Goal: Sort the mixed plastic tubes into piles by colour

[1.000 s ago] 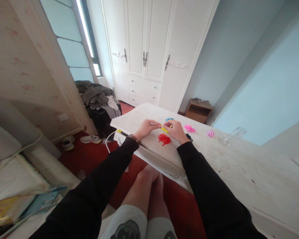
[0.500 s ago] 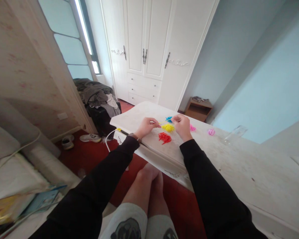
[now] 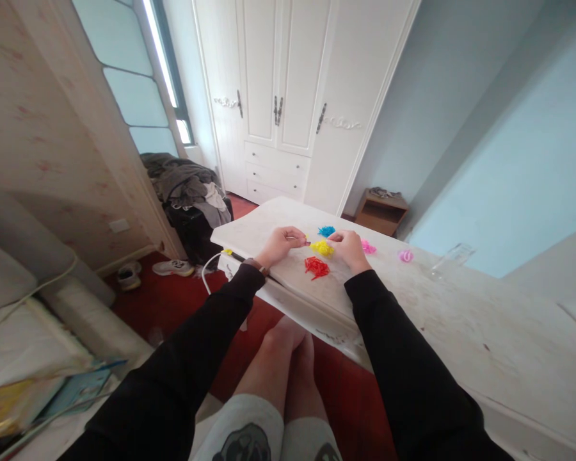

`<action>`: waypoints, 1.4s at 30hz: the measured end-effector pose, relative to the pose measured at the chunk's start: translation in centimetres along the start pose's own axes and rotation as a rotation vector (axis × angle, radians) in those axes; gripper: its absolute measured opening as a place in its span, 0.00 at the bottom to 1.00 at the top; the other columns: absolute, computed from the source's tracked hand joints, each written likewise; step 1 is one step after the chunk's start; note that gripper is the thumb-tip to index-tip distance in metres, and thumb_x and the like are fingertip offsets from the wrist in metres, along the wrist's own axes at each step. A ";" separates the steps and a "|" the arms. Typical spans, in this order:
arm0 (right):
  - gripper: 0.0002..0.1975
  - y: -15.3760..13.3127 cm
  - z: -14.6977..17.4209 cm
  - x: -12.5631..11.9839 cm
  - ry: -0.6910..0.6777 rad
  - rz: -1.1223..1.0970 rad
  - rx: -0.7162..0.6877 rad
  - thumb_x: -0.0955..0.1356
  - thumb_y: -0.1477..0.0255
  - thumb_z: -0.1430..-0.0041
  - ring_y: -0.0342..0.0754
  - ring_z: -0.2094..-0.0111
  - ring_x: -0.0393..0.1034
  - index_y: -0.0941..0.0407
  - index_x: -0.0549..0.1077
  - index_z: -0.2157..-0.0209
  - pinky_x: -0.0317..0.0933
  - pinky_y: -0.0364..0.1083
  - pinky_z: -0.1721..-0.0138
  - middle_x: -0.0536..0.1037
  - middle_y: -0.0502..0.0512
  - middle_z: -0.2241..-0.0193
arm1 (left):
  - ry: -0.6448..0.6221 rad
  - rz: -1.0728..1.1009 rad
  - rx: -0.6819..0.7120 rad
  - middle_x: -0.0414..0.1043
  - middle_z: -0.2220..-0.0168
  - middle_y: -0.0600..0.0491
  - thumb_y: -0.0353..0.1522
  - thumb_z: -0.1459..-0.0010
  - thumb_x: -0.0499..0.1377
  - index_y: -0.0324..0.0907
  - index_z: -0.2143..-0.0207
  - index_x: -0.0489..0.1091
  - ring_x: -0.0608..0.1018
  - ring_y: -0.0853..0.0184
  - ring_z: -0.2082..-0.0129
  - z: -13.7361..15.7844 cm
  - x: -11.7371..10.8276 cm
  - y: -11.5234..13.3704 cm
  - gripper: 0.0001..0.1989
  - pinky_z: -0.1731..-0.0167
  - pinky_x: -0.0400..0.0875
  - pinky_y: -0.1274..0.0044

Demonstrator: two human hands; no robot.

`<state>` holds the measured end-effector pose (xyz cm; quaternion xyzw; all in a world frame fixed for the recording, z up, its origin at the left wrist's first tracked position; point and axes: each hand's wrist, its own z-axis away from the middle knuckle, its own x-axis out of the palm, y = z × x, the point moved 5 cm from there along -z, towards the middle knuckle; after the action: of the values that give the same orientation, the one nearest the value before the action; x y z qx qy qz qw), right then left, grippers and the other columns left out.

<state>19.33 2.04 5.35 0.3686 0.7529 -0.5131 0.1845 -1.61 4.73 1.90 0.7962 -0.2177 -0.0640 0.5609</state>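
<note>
My left hand (image 3: 286, 243) is held just over the white tabletop, thumb and fingers pinched together. A bit of a thin yellow band (image 3: 306, 237) shows at its fingertips. Across from it, my right hand (image 3: 348, 248) is closed in a pinch at the right edge of a pile of yellow bands (image 3: 322, 248); whatever is between its fingertips is too small to make out. Nearer to me lies a pile of red bands (image 3: 316, 268). Behind the yellow ones is a blue pile (image 3: 326, 231), and a pink pile (image 3: 367, 247) sits just right of my right hand.
On the white table (image 3: 441, 320), a pink-purple clump (image 3: 406, 255) and a clear container (image 3: 454, 259) lie farther right. A white cable (image 3: 208, 272) hangs at the left edge. Beyond stand a white wardrobe (image 3: 288, 77) and a small brown cabinet (image 3: 382, 214).
A yellow band stretched between my hands half a second ago; it no longer spans the gap. My right hand has dipped slightly toward the yellow pile. My left hand is almost unmoved.
</note>
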 end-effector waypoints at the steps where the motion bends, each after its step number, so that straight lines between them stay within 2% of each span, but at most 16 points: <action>1: 0.05 0.1 0.0 0.1 -0.012 0.012 0.000 0.70 0.77 0.53 0.51 0.70 0.76 0.58 0.81 0.73 0.65 0.47 0.66 0.82 0.57 0.74 | -0.002 -0.001 0.001 0.80 0.66 0.48 0.41 0.58 0.76 0.37 0.69 0.75 0.83 0.61 0.62 0.0 0.0 0.1 0.20 0.52 0.75 0.67; 4: 0.05 0.0 0.0 0.1 -0.017 0.019 -0.019 0.71 0.77 0.53 0.50 0.70 0.75 0.58 0.81 0.73 0.66 0.46 0.66 0.82 0.56 0.73 | -0.006 -0.015 -0.005 0.80 0.66 0.48 0.41 0.58 0.76 0.37 0.68 0.75 0.83 0.61 0.62 0.1 0.1 0.3 0.21 0.53 0.75 0.67; 7: 0.05 -1.0 0.1 0.0 -0.007 -0.042 -0.098 0.71 0.74 0.50 0.49 0.69 0.75 0.58 0.81 0.70 0.67 0.46 0.64 0.82 0.56 0.72 | -0.009 -0.034 -0.011 0.80 0.66 0.48 0.41 0.58 0.76 0.37 0.67 0.76 0.83 0.61 0.63 0.1 0.1 0.3 0.21 0.54 0.76 0.67; 14: 0.08 -3.6 0.9 1.4 -0.188 -0.161 -0.250 0.72 0.69 0.44 0.47 0.67 0.74 0.57 0.83 0.65 0.66 0.45 0.62 0.82 0.57 0.67 | -0.091 -0.062 -0.011 0.80 0.67 0.48 0.40 0.57 0.75 0.36 0.69 0.77 0.83 0.61 0.64 0.1 0.6 0.4 0.19 0.54 0.76 0.66; 17: 0.08 -3.9 1.0 1.6 -0.206 -0.169 -0.277 0.72 0.68 0.43 0.47 0.67 0.74 0.57 0.83 0.67 0.66 0.45 0.63 0.82 0.56 0.67 | -0.109 -0.064 -0.013 0.80 0.67 0.47 0.40 0.57 0.75 0.36 0.69 0.77 0.83 0.61 0.64 0.1 0.7 0.5 0.19 0.53 0.76 0.66; 29: 0.06 -3.7 0.9 1.6 -0.159 -0.165 -0.249 0.70 0.70 0.46 0.47 0.68 0.72 0.57 0.79 0.72 0.63 0.45 0.64 0.80 0.53 0.73 | -0.117 -0.055 -0.022 0.80 0.67 0.48 0.39 0.56 0.76 0.35 0.67 0.77 0.83 0.61 0.64 0.2 0.9 0.4 0.19 0.54 0.77 0.65; 35: 0.07 -3.6 0.7 1.1 -0.085 -0.173 -0.230 0.68 0.69 0.45 0.47 0.69 0.72 0.57 0.77 0.72 0.63 0.46 0.63 0.80 0.52 0.73 | -0.070 -0.014 -0.025 0.79 0.67 0.49 0.40 0.59 0.77 0.36 0.64 0.75 0.84 0.61 0.65 0.1 0.8 0.4 0.24 0.56 0.77 0.66; 42: 0.07 -3.7 0.8 1.0 -0.082 -0.164 -0.223 0.68 0.69 0.46 0.47 0.69 0.72 0.56 0.77 0.72 0.63 0.46 0.63 0.80 0.52 0.72 | -0.078 -0.094 -0.029 0.80 0.68 0.46 0.41 0.54 0.74 0.35 0.68 0.76 0.84 0.60 0.64 0.2 0.7 0.5 0.20 0.55 0.76 0.67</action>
<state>15.88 0.94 6.74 0.2617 0.8247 -0.4542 0.2125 -1.15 4.11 2.35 0.7942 -0.2010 -0.1243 0.5598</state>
